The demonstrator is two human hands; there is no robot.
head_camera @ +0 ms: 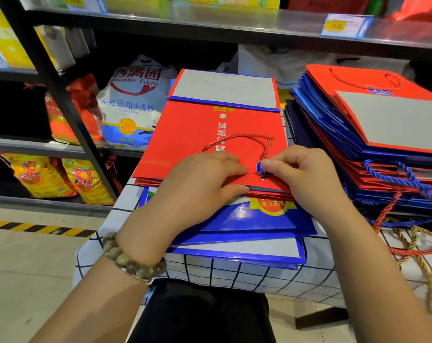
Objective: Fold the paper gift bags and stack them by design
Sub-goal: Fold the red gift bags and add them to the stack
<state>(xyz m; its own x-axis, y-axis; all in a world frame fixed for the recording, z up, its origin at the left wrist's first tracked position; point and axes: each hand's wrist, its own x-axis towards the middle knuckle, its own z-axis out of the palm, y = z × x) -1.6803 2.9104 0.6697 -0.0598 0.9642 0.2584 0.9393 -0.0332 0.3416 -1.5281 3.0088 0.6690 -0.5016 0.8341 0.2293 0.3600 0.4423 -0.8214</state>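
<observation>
I'm in a shop, on a grocery aisle. Dark metal shelving (210,23) runs across the far side, with a yellow price tag (346,26) clipped to its upper edge on the right. The left shelves hold a bag of Wonder Farm wheat flour (133,102) and, lower down, yellow printed sacks (41,174). Yellow-and-black hazard tape (36,227) marks the tiled floor near left. Flat paper gift bags (383,125) are piled on a checked tablecloth (234,271) before me.
</observation>
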